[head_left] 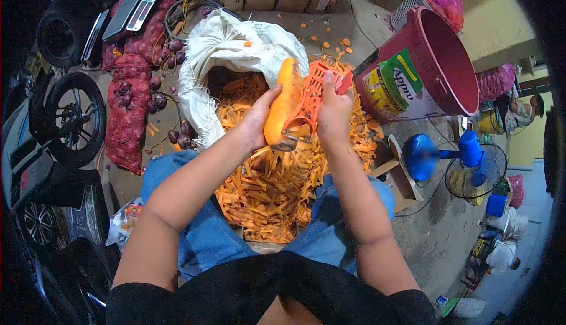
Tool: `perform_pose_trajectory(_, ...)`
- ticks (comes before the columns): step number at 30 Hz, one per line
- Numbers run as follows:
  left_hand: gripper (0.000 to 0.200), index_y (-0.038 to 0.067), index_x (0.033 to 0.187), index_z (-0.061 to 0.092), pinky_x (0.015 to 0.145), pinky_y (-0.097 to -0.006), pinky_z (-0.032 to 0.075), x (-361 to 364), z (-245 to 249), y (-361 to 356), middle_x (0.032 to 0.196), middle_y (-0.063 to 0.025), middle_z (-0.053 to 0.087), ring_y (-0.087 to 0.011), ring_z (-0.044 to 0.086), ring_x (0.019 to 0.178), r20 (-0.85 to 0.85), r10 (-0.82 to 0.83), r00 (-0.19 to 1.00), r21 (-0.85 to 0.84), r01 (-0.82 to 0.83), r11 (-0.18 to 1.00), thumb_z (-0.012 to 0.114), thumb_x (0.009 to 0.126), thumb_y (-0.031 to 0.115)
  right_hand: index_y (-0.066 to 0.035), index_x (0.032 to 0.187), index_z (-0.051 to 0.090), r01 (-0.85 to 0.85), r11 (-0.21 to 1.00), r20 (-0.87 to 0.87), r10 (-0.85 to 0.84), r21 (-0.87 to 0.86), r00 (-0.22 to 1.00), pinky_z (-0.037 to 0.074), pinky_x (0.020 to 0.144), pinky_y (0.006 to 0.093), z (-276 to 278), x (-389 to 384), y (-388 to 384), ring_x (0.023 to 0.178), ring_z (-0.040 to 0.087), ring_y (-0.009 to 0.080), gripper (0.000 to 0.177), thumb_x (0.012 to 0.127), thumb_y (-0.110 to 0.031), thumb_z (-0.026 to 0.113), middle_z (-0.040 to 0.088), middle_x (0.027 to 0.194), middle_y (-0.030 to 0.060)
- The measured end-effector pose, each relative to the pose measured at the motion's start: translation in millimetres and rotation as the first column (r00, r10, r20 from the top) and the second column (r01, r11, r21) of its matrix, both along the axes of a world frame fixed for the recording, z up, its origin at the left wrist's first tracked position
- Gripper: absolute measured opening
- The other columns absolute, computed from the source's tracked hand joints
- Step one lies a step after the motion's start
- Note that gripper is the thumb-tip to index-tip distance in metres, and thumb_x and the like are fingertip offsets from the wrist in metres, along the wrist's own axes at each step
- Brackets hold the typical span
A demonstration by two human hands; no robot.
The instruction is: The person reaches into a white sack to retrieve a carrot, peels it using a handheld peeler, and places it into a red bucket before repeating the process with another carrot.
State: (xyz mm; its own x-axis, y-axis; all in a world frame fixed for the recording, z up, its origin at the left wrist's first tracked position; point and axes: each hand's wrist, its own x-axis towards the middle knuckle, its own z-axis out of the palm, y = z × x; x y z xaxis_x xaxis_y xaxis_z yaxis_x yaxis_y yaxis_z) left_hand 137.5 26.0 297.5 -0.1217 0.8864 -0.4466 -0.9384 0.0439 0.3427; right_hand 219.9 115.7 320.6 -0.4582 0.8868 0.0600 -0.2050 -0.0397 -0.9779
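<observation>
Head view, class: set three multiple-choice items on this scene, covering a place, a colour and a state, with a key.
1. Where does the heap of peelings lie? A on the tyre; B on the floor between the person's knees; C on the scale.
2. What colour is the bucket? A blue; B white; C red.
3. What is the left hand doing? A holding the carrot; B lying open; C gripping the fan.
Key: 1 B, orange strips fill that gap; 2 C, its wall is red; 3 A, fingers wrap the carrot.
</observation>
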Motion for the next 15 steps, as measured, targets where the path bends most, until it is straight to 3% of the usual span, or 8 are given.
perform_pose_trajectory(4,0.040,0.004,0.111,0.039,0.079,-0.0351,0.041,2,2,0,0.104,-0.0116,0.049,-0.0212,0.051,0.091,0.019,0.040,0.999,0.013,-0.041,0.999,0.030,0.084,0.033,0.000,0.081,0.050,0.002,1.000,0.092,-0.005,0.028,0.996,0.038,0.055,0.0226,5,1,-4,0.059,0.045,0.0070,0.020,0.082,-0.020,0.045,0.052,0.068,0.0018)
perform_pose_trajectory(6,0.040,0.005,0.111,0.038,0.080,-0.0347,0.041,2,0,0,0.104,-0.0118,0.049,-0.0211,0.051,0.091,0.032,0.041,0.999,0.021,-0.042,0.999,0.030,0.084,0.033,0.000,0.079,0.050,0.068,0.985,0.142,-0.091,0.158,0.986,0.038,0.054,0.0221,6,0,-6,0.059,0.044,0.0070,0.021,0.082,-0.019,0.044,0.051,0.068,0.0016)
perform_pose_trajectory(10,0.042,0.005,0.111,0.039,0.079,-0.0340,0.041,6,-2,0,0.103,-0.0117,0.050,-0.0208,0.051,0.090,-0.047,0.055,0.997,-0.032,-0.056,0.998,0.030,0.084,0.035,0.000,0.077,0.049,0.059,0.967,0.121,-0.091,0.248,0.988,0.037,0.052,0.0235,10,3,-9,0.057,0.043,0.0089,0.021,0.082,-0.020,0.044,0.050,0.066,0.0037)
perform_pose_trajectory(12,0.043,0.004,0.110,0.039,0.077,-0.0340,0.042,6,-6,-2,0.102,-0.0116,0.050,-0.0209,0.052,0.088,-0.076,0.052,0.996,-0.063,-0.057,0.996,0.030,0.084,0.036,0.000,0.076,0.048,0.095,0.914,0.184,-0.180,0.395,0.966,0.035,0.050,0.0262,-5,2,-5,0.054,0.042,0.0115,0.020,0.081,-0.019,0.044,0.048,0.061,0.0058)
perform_pose_trajectory(14,0.043,0.004,0.107,0.042,0.070,-0.0334,0.045,5,-9,-5,0.095,-0.0115,0.053,-0.0210,0.054,0.080,-0.086,-0.100,0.991,0.046,0.104,0.994,0.033,0.082,0.038,0.000,0.075,0.048,0.128,0.900,0.202,-0.228,0.416,0.952,0.034,0.049,0.0276,-8,3,2,0.053,0.041,0.0125,0.019,0.081,-0.018,0.045,0.047,0.059,0.0068)
perform_pose_trajectory(15,0.043,0.004,0.107,0.042,0.070,-0.0334,0.045,8,-7,-6,0.095,-0.0115,0.053,-0.0210,0.054,0.080,-0.086,-0.102,0.991,0.046,0.106,0.993,0.033,0.082,0.038,0.000,0.073,0.047,0.158,0.886,0.218,-0.274,0.437,0.937,0.034,0.048,0.0290,-7,2,6,0.052,0.041,0.0135,0.019,0.080,-0.018,0.045,0.046,0.057,0.0077)
